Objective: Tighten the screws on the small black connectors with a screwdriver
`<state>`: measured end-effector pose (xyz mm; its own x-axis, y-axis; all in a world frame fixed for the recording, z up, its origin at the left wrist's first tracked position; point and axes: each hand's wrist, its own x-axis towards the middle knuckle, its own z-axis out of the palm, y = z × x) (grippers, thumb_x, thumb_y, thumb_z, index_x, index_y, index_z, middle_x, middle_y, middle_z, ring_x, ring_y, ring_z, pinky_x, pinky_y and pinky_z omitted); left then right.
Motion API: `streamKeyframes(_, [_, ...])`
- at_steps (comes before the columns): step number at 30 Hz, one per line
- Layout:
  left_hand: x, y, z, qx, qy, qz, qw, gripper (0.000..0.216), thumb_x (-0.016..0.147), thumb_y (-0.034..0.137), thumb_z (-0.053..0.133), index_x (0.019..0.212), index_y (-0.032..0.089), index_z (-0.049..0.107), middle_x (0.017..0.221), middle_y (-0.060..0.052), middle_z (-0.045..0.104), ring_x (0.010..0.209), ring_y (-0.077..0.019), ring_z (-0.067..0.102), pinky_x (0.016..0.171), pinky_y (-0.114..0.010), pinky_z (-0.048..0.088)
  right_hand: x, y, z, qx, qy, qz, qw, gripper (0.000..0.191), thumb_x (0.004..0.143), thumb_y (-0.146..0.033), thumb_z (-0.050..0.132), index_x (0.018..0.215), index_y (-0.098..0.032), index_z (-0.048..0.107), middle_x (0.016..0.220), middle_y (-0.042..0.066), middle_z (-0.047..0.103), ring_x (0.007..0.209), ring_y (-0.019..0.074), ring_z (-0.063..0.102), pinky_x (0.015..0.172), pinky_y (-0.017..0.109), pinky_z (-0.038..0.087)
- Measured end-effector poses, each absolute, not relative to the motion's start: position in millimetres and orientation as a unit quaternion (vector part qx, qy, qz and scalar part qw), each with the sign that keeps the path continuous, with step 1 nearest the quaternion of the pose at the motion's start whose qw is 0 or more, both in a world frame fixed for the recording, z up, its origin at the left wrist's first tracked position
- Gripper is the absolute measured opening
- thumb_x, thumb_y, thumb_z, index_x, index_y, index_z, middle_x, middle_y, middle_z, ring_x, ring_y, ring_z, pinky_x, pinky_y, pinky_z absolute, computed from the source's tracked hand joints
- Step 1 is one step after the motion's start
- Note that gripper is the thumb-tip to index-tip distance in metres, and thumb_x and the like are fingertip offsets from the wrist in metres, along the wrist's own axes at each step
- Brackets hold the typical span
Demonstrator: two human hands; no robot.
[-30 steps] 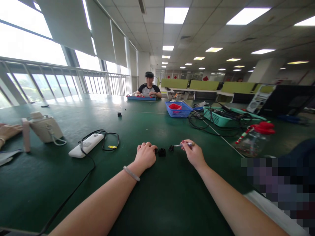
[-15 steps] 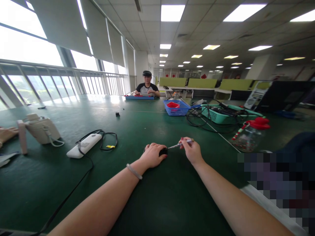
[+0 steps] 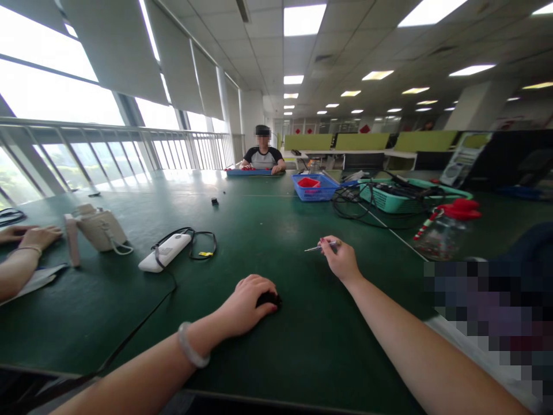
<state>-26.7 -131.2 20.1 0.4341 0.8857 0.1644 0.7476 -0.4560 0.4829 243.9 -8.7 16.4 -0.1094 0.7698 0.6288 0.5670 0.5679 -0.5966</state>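
Observation:
My left hand [image 3: 249, 304] is curled around a small black object [image 3: 268, 298] on the green table. The fingers hide most of it, so its kind does not show. My right hand [image 3: 341, 259] grips a thin silver screwdriver [image 3: 314, 249], held between thumb and fingers above the table. Its slender tip points left and stands clear of the black object, farther from me than my left hand.
Left of my hands lie a white power bank [image 3: 166, 252] with a black cord and a cream bottle [image 3: 101, 227]. Another person's hands [image 3: 37, 239] rest beyond it. Ahead are a blue basket [image 3: 314, 193], a teal basket [image 3: 389, 202] with cables, and a red-lidded jar [image 3: 449, 230].
My left hand has drawn the black object nearer to me and slightly left. The screwdriver tip, formerly at the object, is now apart from it. More of another person's hands shows at left.

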Motion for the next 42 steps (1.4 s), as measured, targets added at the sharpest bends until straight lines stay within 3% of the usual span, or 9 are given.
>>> streamKeyframes(12, [-100,-200,22,0.832,0.507,0.188,0.126,0.019,0.089,0.023,0.052,0.104,0.028,0.062,0.145,-0.001,0.047,0.144,-0.0268,0.022,0.114,-0.052,0.03,239,-14,19,-0.435,-0.763,0.071,0.473,0.037,0.095,-0.043,0.043,0.075,-0.021,0.064,0.064,0.001,0.065,0.06,0.0174,0.061,0.057,0.027,0.042])
streamKeyframes(15, [-105,-201,17,0.805,0.504,0.285,0.13,0.016,0.089,0.024,0.053,0.103,0.024,0.061,0.138,-0.007,0.054,0.137,-0.0269,0.038,0.11,-0.049,0.038,240,-14,19,-0.438,-0.759,0.06,0.478,0.036,0.095,-0.042,0.044,0.076,-0.02,0.065,0.066,0.002,0.066,0.061,0.0174,0.061,0.058,0.027,0.042])
streamKeyframes(18, [-114,-203,3,0.726,0.535,0.402,0.158,0.013,0.086,0.029,0.06,0.095,0.02,0.06,0.121,-0.011,0.065,0.114,-0.0248,0.061,0.099,-0.043,0.05,241,-13,18,-0.44,-0.755,0.062,0.482,0.036,0.095,-0.043,0.044,0.077,-0.02,0.066,0.066,0.002,0.066,0.062,0.0179,0.062,0.059,0.027,0.042])
streamKeyframes(22, [-125,-206,-12,0.644,0.556,0.498,0.166,0.023,0.08,0.038,0.067,0.092,0.018,0.061,0.111,-0.011,0.07,0.105,-0.0249,0.066,0.091,-0.039,0.055,240,-13,17,-0.446,-0.752,0.071,0.481,0.035,0.094,-0.043,0.045,0.078,-0.02,0.066,0.065,0.002,0.066,0.061,0.0181,0.062,0.059,0.027,0.042])
streamKeyframes(28, [-132,-209,-3,0.663,0.634,0.389,0.09,0.037,0.081,0.049,0.063,0.107,0.024,0.07,0.11,-0.007,0.072,0.1,-0.0256,0.068,0.089,-0.038,0.056,239,-12,16,-0.443,-0.753,0.073,0.481,0.035,0.094,-0.042,0.046,0.077,-0.02,0.066,0.066,0.002,0.067,0.062,0.0181,0.062,0.06,0.027,0.042])
streamKeyframes(32, [-128,-210,9,0.713,0.612,0.341,0.042,0.036,0.087,0.045,0.055,0.115,0.028,0.067,0.113,-0.005,0.07,0.103,-0.0234,0.066,0.09,-0.034,0.054,240,-12,16,-0.444,-0.752,0.073,0.481,0.034,0.094,-0.042,0.047,0.077,-0.02,0.066,0.066,0.002,0.067,0.062,0.0179,0.063,0.059,0.026,0.042])
streamKeyframes(36, [-120,-207,15,0.722,0.625,0.296,0.03,0.031,0.081,0.041,0.062,0.109,0.026,0.067,0.104,-0.004,0.072,0.091,-0.0218,0.069,0.081,-0.031,0.056,240,-12,16,-0.447,-0.751,0.075,0.48,0.034,0.094,-0.042,0.047,0.076,-0.02,0.066,0.063,0.002,0.065,0.06,0.0171,0.061,0.057,0.026,0.04])
streamKeyframes(42, [-121,-205,20,0.767,0.586,0.261,0.025,0.022,0.086,0.039,0.058,0.101,0.028,0.069,0.108,-0.002,0.07,0.097,-0.0199,0.068,0.087,-0.028,0.054,239,-13,16,-0.454,-0.751,0.073,0.474,0.035,0.093,-0.043,0.046,0.077,-0.02,0.067,0.059,0.0,0.062,0.052,0.0151,0.054,0.053,0.026,0.036])
